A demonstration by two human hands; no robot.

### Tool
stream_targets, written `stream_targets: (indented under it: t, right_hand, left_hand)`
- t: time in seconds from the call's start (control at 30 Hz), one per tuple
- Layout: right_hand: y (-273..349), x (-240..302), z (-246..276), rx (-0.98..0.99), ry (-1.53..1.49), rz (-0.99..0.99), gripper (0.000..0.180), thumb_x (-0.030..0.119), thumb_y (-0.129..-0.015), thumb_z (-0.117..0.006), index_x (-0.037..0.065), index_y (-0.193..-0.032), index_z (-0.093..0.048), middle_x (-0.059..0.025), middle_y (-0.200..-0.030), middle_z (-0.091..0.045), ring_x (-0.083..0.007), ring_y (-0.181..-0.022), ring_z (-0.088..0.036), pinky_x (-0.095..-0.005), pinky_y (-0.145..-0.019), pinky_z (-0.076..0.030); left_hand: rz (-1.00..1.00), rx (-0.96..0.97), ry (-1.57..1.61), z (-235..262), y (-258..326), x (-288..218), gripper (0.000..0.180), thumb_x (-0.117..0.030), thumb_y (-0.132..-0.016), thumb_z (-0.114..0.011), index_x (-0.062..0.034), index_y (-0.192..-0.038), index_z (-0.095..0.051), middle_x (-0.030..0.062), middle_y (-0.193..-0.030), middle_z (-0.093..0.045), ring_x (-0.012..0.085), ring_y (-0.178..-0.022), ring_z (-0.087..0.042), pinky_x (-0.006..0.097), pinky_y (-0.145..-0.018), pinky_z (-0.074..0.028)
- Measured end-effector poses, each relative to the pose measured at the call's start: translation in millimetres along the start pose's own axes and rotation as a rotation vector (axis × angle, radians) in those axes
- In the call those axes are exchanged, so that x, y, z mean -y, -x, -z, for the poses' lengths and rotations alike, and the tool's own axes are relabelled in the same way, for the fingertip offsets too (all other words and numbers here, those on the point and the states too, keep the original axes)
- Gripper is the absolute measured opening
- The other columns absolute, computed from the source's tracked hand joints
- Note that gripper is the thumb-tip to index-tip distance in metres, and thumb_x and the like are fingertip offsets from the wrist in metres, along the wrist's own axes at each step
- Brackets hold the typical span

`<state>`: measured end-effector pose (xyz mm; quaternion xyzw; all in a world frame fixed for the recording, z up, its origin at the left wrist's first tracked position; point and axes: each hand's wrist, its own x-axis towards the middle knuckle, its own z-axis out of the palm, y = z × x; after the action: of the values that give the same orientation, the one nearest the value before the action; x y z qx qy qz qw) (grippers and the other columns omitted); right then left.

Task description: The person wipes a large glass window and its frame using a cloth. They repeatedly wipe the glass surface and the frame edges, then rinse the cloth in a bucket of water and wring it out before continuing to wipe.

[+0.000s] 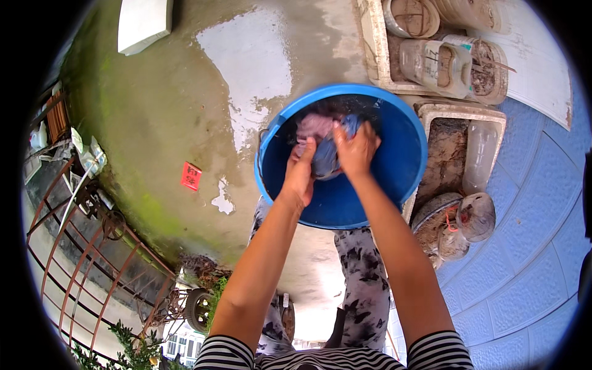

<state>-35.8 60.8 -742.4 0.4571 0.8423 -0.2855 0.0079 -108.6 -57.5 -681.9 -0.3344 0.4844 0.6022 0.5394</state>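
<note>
A large round blue tub [342,213] stands in front of me, with dark water toward its far side. Inside its rim both my hands grip one bunched wet cloth, blue-grey [325,159] in the middle and pinkish [316,126] toward the far left. My left hand [300,174] is closed on the cloth's left side, thumb up. On the right side, my right hand [359,148] wraps round the blue-grey part, its fingers slightly blurred. The cloth's underside is hidden by my hands, and I cannot tell what garment it is.
Right of the tub stand dirty white boxes [456,110] with a plastic jug [431,66] and tubs, beside a blue wall [524,203]. Left lie a red packet [191,176] and a rusty metal frame [80,259]. A white block [143,26] sits at the far left on wet concrete.
</note>
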Motion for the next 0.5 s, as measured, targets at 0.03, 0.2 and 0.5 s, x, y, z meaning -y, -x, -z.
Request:
stream_targets:
  t: [0.03, 0.2, 0.5]
  right_hand:
    - [-11, -13, -7, -0.017, 0.035, 0.017, 0.055, 0.043, -0.084, -0.073, -0.004, -0.11, -0.06, -0.0202, -0.111, -0.06, -0.0423, -0.104, -0.055, -0.0516, -0.096, -0.038]
    - [-13, -31, -55, 0.029, 0.118, -0.029, 0.048, 0.03, -0.086, -0.07, 0.006, -0.124, -0.056, -0.0177, -0.118, -0.056, -0.0415, -0.117, -0.05, -0.0514, -0.095, -0.047]
    - [-16, -65, -56, 0.198, -0.721, -0.809, 0.027, 0.028, -0.089, -0.075, 0.005, -0.092, -0.061, -0.0015, -0.076, -0.064, -0.0156, -0.067, -0.064, -0.0308, -0.062, -0.05]
  left_hand:
    - [-0.008, -0.079, -0.046, -9, 10, -2, 0.051, -0.043, -0.1, -0.058, -0.0139, -0.14, -0.047, 0.0082, -0.147, -0.049, 0.0245, -0.136, -0.042, 0.054, -0.111, -0.034]
    - [-0.037, -0.259, -0.148, -21, 23, -6, 0.085, -0.047, -0.096, -0.062, -0.0246, -0.161, -0.013, 0.0137, -0.163, -0.022, 0.0337, -0.151, -0.018, 0.066, -0.116, -0.013]
    - [0.263, -0.245, -0.156, -38, 26, -13, 0.099, -0.061, -0.089, -0.064, -0.0256, -0.161, -0.007, 0.0173, -0.164, -0.018, 0.0439, -0.147, -0.024, 0.069, -0.113, -0.02]
